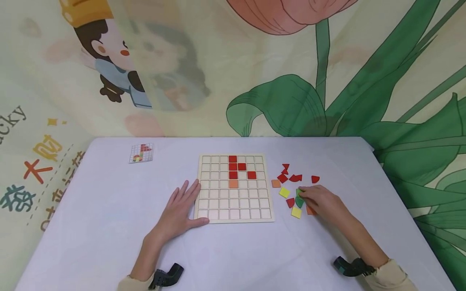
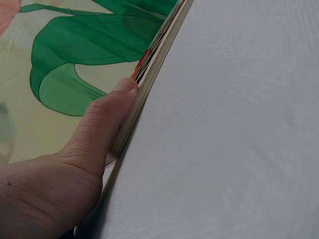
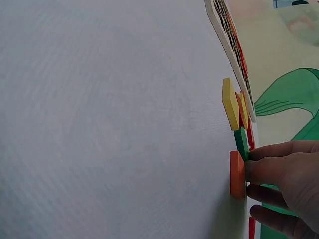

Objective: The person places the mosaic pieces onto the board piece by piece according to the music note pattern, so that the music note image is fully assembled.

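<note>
A square wooden grid board [image 1: 251,203] lies on the table, with several red squares [image 1: 233,167] and one orange square [image 1: 233,184] in its cells. My left hand [image 1: 178,210] rests at the board's left edge, fingers straight and spread, thumb on the near left corner. To the right of the board, my right hand [image 1: 325,204] reaches into loose coloured pieces. Its fingertips touch a green piece [image 1: 298,191], partly covered; whether they pinch it is hidden. A second green piece [image 1: 299,202] lies just below, and an orange piece [image 3: 237,174] stands out beside the thumb.
Yellow squares [image 1: 296,212], red pieces [image 1: 282,178] and another orange square [image 1: 276,183] are scattered between the board and the right hand. A small pattern card [image 1: 141,153] lies at the table's far left. A printed cloth [image 1: 204,121] hangs behind the table.
</note>
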Action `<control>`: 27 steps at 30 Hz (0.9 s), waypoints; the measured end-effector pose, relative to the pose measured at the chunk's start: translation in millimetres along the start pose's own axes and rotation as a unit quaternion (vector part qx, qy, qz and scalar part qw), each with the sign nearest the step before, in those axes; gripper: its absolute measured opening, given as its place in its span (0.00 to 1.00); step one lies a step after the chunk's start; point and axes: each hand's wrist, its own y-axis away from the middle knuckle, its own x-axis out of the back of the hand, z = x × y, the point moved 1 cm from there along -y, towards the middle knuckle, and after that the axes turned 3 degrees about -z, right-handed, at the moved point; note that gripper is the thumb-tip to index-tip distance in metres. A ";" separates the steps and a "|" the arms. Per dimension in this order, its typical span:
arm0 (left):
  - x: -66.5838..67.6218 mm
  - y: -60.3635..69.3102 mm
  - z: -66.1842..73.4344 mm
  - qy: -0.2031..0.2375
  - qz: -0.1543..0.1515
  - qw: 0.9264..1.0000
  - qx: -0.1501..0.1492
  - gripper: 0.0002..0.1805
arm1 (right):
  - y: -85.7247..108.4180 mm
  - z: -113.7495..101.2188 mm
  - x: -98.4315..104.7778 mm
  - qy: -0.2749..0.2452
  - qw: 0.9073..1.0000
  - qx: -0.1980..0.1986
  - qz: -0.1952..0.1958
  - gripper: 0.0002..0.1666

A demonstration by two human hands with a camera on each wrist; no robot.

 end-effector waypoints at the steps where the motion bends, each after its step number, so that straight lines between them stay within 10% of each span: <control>1: 0.0 -0.2 0.1 0.002 -0.001 1.000 -0.001 0.59 | 0.7 1.0 -1.2 0.003 1.000 0.006 0.005 0.24; 12: -0.6 0.3 0.7 0.004 -0.003 1.000 -0.001 0.58 | -5.1 3.4 -0.5 -0.043 0.993 0.038 0.107 0.17; 21: -1.4 0.8 -1.8 -0.005 -0.002 1.000 -0.001 0.58 | -46.9 -71.4 1.3 -0.097 0.955 0.262 0.103 0.14; 27: -1.4 -0.1 -1.9 -0.003 0.006 1.000 -0.009 0.58 | -76.8 -112.1 -9.9 -0.060 0.945 0.316 0.061 0.13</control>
